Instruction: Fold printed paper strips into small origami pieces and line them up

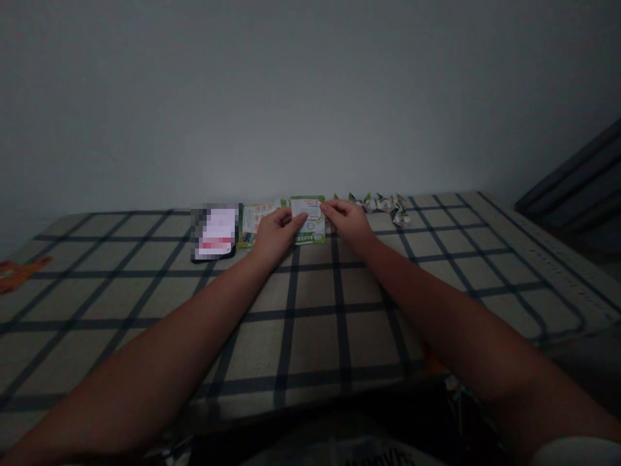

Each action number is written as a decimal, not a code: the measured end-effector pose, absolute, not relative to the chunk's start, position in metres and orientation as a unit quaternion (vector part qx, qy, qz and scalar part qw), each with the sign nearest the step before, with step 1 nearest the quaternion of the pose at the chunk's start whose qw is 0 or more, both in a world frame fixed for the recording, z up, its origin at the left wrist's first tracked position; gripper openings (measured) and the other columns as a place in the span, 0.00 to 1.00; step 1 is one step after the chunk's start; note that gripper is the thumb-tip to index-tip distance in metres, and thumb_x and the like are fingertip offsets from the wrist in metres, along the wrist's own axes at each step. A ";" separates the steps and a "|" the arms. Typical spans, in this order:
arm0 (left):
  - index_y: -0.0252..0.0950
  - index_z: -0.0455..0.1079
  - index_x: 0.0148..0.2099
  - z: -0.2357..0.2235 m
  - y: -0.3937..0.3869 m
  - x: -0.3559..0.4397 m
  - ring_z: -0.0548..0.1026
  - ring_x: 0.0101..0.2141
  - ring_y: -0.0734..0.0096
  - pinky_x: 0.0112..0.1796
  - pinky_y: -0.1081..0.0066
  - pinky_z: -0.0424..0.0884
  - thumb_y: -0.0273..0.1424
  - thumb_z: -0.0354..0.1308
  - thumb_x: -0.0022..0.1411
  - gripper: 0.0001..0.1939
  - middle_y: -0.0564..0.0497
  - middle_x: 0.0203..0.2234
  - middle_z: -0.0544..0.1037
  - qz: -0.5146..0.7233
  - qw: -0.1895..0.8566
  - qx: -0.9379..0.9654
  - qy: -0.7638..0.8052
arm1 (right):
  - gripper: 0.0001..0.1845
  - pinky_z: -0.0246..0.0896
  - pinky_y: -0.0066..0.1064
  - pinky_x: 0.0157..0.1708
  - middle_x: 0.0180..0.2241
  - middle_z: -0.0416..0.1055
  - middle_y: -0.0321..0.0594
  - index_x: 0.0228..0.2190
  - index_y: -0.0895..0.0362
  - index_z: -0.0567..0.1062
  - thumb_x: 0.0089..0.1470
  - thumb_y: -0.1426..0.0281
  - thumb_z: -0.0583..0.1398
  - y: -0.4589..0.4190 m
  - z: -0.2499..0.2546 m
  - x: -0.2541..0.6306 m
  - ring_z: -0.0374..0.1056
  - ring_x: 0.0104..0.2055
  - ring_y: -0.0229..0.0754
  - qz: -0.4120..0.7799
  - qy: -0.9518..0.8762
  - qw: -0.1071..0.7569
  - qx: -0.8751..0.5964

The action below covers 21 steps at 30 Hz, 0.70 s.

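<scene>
Both arms reach forward over a checked cloth (310,323) to its far edge by the wall. My left hand (276,234) and my right hand (347,221) pinch a green and white paper leaflet (310,223) from either side, fingertips on its upper part. The leaflet lies flat or nearly flat on the cloth. A second green and orange leaflet (255,223) lies just left of it, partly under my left hand.
A phone with a lit screen (216,233) lies left of the leaflets. Several small folded paper pieces (383,204) sit in a row at the far right by the wall. An orange scrap (19,272) lies at the left edge. The room is dim.
</scene>
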<state>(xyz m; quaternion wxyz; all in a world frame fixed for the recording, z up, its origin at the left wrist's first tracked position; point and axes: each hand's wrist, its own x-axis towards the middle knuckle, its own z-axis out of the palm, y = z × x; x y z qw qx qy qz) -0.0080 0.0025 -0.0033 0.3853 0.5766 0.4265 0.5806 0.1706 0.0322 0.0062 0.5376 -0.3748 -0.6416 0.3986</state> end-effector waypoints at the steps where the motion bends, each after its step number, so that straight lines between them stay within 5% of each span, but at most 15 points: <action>1: 0.34 0.79 0.42 -0.004 0.003 -0.008 0.81 0.38 0.59 0.43 0.61 0.78 0.46 0.69 0.53 0.21 0.44 0.37 0.84 0.582 0.390 0.573 0.424 | 0.19 0.58 0.25 0.22 0.25 0.72 0.36 0.31 0.59 0.78 0.52 0.53 0.64 0.032 0.007 0.171 0.64 0.25 0.33 0.392 -0.643 0.540 -0.376; 13: 0.35 0.79 0.45 -0.002 0.002 -0.005 0.81 0.42 0.58 0.48 0.58 0.76 0.45 0.71 0.52 0.23 0.43 0.41 0.83 0.601 0.418 0.555 0.394 | 0.21 0.61 0.26 0.25 0.24 0.72 0.36 0.32 0.58 0.78 0.54 0.51 0.62 0.035 0.007 0.175 0.65 0.25 0.34 0.348 -0.667 0.537 -0.381; 21: 0.35 0.78 0.40 -0.005 0.008 -0.010 0.80 0.36 0.63 0.42 0.62 0.77 0.46 0.69 0.53 0.21 0.46 0.35 0.83 0.623 0.388 0.538 0.416 | 0.19 0.59 0.27 0.25 0.23 0.72 0.35 0.30 0.58 0.80 0.52 0.54 0.64 0.035 0.007 0.175 0.64 0.25 0.34 0.346 -0.659 0.546 -0.384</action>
